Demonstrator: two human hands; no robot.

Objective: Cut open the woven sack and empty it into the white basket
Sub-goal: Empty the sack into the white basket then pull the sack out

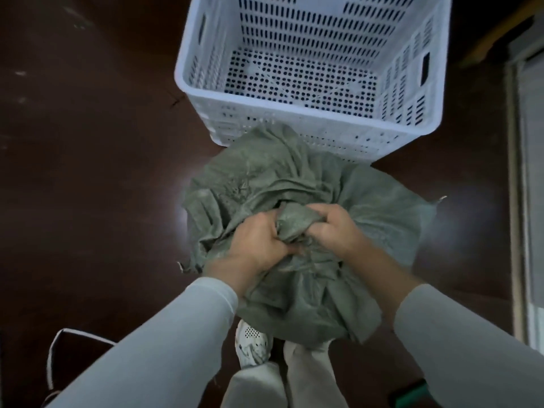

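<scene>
A grey-green woven sack [256, 178] sits crumpled on the dark floor just in front of my feet, its far edge touching the white basket [329, 116]. The basket is a perforated plastic crate standing upright beyond the sack, with nothing visible inside it. My left hand [259, 240] and my right hand [332, 228] are both clenched on the bunched top of the sack, close together, with a fold of fabric between them. No cutting tool is visible.
Dark brown glossy floor [88, 172] surrounds the sack and basket. A pale vertical frame or door edge [521, 201] runs along the right. A dark bag with white trim [59, 354] lies at lower left, and my white shoe [253, 346] shows below the sack.
</scene>
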